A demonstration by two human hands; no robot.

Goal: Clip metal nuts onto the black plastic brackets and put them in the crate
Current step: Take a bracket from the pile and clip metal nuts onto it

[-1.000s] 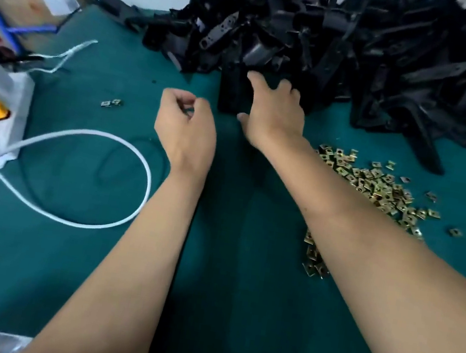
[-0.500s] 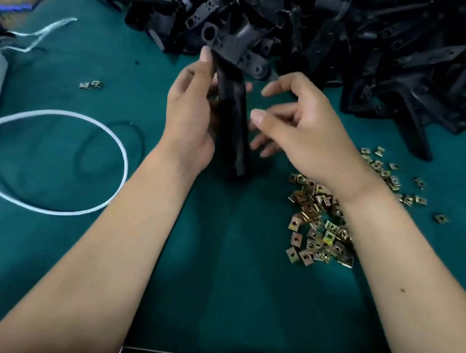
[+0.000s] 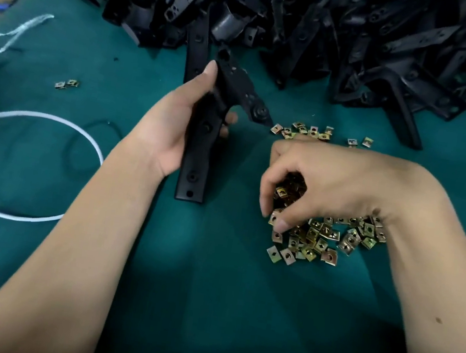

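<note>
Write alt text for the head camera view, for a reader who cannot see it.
A person's left hand grips a black plastic bracket above a green mat, while the right hand gathers brass-coloured metal nuts from a loose pile. A heap of black brackets fills the far edge; a white cable loops at left.

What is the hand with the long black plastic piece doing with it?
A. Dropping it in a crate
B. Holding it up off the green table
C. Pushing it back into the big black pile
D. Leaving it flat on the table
B: the left hand grips the long black plastic bracket above the green table mat, while the right hand digs in the small brass-coloured metal nuts.
</note>
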